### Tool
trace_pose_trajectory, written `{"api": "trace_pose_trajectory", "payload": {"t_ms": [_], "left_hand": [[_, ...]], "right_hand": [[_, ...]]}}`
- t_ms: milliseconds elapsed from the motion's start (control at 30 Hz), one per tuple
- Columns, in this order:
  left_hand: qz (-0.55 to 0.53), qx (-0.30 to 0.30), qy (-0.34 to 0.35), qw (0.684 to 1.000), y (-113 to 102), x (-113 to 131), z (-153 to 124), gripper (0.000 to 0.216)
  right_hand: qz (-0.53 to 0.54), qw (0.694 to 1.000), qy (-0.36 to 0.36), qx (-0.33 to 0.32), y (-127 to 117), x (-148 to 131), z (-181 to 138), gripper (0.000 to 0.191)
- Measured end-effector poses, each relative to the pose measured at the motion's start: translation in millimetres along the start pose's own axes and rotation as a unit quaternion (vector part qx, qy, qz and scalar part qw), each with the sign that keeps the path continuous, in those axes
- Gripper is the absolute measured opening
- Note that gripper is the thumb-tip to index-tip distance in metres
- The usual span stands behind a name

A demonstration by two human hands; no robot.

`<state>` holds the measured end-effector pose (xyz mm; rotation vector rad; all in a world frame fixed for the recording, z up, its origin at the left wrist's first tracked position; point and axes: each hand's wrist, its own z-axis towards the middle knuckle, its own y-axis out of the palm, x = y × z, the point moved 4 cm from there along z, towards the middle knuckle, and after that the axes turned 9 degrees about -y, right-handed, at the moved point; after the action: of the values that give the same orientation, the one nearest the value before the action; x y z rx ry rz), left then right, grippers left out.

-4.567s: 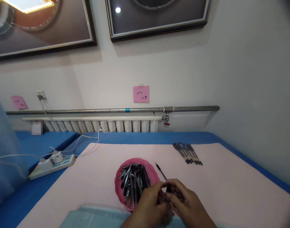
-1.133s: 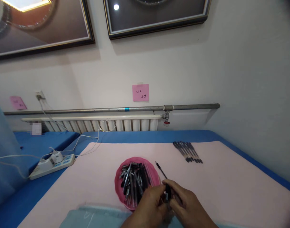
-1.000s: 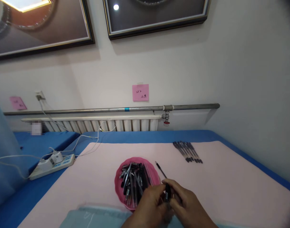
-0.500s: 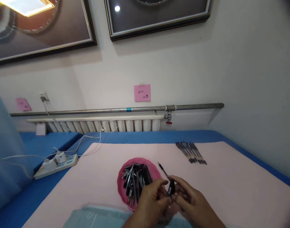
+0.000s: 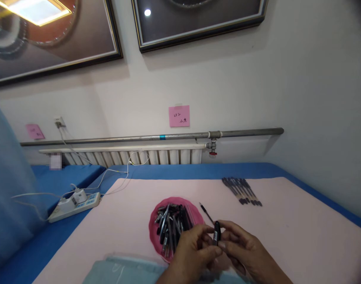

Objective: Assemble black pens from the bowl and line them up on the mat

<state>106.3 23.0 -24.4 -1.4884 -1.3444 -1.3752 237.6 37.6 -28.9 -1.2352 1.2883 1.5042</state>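
Left hand (image 5: 195, 248) and right hand (image 5: 245, 252) meet, fingertips pinched on a short black plastic cap (image 5: 217, 233) beside a slim black pen (image 5: 206, 212). I'd keep the two in line and press gently.

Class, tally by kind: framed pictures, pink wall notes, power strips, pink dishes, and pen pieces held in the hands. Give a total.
Framed pictures: 2
Pink wall notes: 2
Power strip: 1
Pink dish: 1
Pen piece, pinched by left hand and right hand: 1
Total: 7
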Motion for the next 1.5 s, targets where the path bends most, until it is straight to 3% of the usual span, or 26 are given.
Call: {"api": "trace_pose_trajectory", "payload": {"t_ms": [367, 633, 833, 1500], "left_hand": [[-0.027, -0.029, -0.014, 0.999, -1, -5, 2, 0.037], [-0.033, -0.026, -0.018, 0.999, -1, -2, 0, 0.041], [-0.032, -0.034, -0.012, 0.999, -1, -3, 2, 0.045], [-0.059, -0.053, -0.019, 0.997, 1, -2, 1, 0.046]], "right_hand": [[0.017, 0.999, 0.034, -0.002, -4, 8, 0, 0.047], [0.005, 1.000, 0.002, -0.012, -4, 9, -1, 0.047], [0.021, 0.999, 0.023, -0.019, -4, 8, -2, 0.045], [-0.042, 0.999, -0.007, -0.022, -7, 10, 1, 0.048]]}}
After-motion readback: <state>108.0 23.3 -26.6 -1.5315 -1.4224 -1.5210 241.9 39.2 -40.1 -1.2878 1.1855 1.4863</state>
